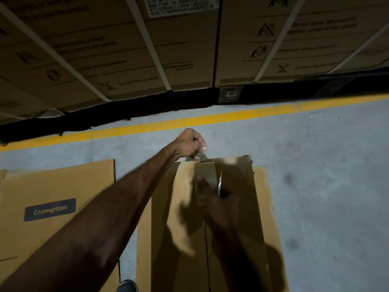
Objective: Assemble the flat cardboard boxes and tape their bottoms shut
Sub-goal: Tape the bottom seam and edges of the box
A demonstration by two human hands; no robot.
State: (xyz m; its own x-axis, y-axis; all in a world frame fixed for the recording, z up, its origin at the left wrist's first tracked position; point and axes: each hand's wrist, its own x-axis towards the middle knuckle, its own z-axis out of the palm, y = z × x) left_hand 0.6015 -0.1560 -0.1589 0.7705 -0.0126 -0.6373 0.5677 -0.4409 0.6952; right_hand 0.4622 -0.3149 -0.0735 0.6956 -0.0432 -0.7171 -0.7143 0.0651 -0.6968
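Note:
A tall brown cardboard box (181, 218) stands in front of me with its closed flaps facing up. A strip of brown tape (205, 171) runs along the centre seam to the far edge. My left hand (189, 143) is at that far edge, its fingers curled round a tape roll (196, 158) that is mostly hidden under the hand. My right hand (219, 201), blurred, rests on the flaps with one finger pressing the tape strip. It holds a thin metal blade (220, 182) that points away from me.
A flat box with a Crompton label (50, 209) lies on the left, and another flat cardboard sheet (265, 197) sits behind the box on the right. Large strapped cartons (126, 49) line the back beyond a yellow floor line (231, 115). My shoe (126, 286) shows at the bottom.

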